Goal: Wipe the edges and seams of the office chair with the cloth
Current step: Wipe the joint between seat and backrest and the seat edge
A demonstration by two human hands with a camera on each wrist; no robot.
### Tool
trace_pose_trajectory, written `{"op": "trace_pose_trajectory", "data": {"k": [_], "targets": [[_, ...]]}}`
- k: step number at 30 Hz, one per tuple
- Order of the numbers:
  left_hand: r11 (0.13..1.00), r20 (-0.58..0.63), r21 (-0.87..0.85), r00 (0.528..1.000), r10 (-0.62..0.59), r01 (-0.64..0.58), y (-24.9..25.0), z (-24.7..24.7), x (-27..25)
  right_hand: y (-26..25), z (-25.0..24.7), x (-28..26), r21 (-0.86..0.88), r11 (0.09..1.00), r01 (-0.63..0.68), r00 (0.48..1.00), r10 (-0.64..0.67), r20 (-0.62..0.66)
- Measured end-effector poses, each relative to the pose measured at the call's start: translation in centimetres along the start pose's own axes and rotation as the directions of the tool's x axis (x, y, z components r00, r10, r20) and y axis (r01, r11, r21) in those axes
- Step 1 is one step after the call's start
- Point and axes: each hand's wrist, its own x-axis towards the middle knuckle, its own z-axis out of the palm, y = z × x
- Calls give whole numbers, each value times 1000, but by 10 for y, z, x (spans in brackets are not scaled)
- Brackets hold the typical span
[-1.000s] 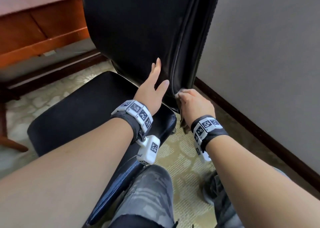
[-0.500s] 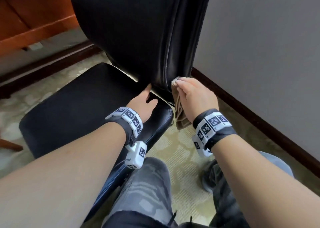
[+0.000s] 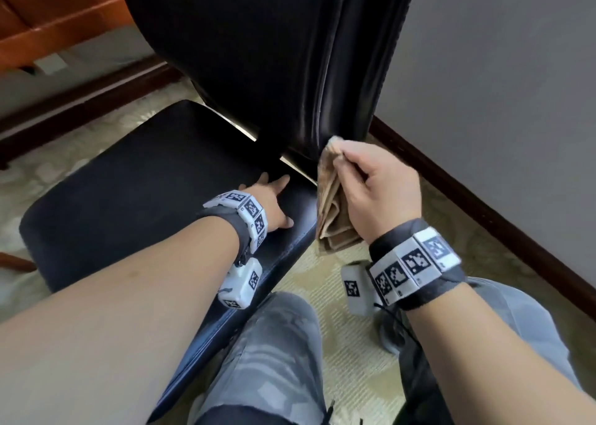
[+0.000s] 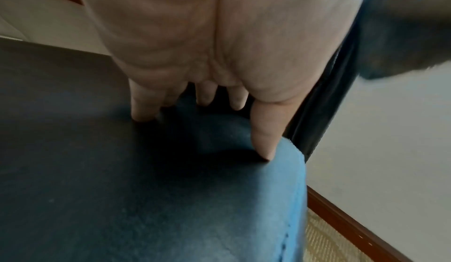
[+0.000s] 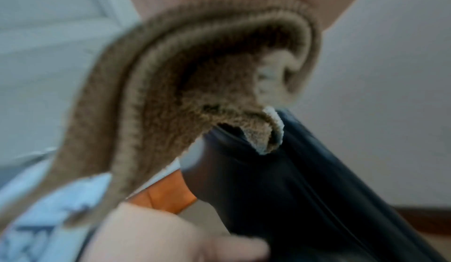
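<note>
- Right hand (image 3: 380, 195): fingers curled, pinching the folded tan terry cloth (image 3: 333, 211); the cloth's upper corner touches the lower end of the backrest side seam (image 3: 322, 108).
- Left hand (image 3: 271, 202): fingers straight and spread, fingertips (image 4: 264, 150) pressing the rear right corner of the seat.
- Black leather office chair (image 3: 129, 192): smooth, slightly glossy backrest; matte flat seat with a rounded, stitched edge.
</note>
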Motion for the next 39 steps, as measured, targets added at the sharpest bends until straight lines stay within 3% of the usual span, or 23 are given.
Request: {"op": "trace_pose_trajectory", "data": {"k": [3,5,7,10,13,16,20,24,26,28,30,33,37,39], "targets": [[999,34,-20,999,28,-28,-10,-2,9,-42,-16,10,36,970,242,951,-229,-206],[999,35,-33,998,44,-43,-13,-4,9,-56,-13,15,13,948,319,912,-303,-278],[999,21,4,999,45,-45,-14,-6,10,-58,2,20,-83,948,307,914,-318,-253],[995,107,88,993,46,-55,-11,-12,9,-41,30,13,-230,931,284,946,-311,-90],[980,180,187,983,31,-65,-10,-14,15,-31,43,-6,-231,941,249,965,-261,-22],[977,175,191,983,57,-91,-13,-9,13,-41,27,-8,-145,957,250,954,-269,-132],[978,153,177,985,81,-108,-17,-7,12,-49,1,12,-123,951,283,897,-307,-318],[970,220,232,975,13,-66,-8,-13,15,-31,12,11,-121,975,186,959,-206,-194],[967,214,248,977,6,-60,-7,-15,14,-14,15,6,-172,975,140,990,-142,-1],[972,173,225,984,31,-70,-7,-14,7,6,10,-1,-229,970,81,988,-47,149],[977,127,191,989,70,-94,-5,-10,0,31,1,-7,-235,968,-86,988,114,109],[975,112,208,992,58,-80,-4,-7,-3,67,-3,-13,-156,924,-349,924,367,107],[947,136,309,989,51,-91,-1,-13,3,92,11,-22,-241,900,-363,833,430,350],[938,138,334,989,49,-93,1,-15,6,100,20,-27,-255,895,-365,813,440,381]]}}
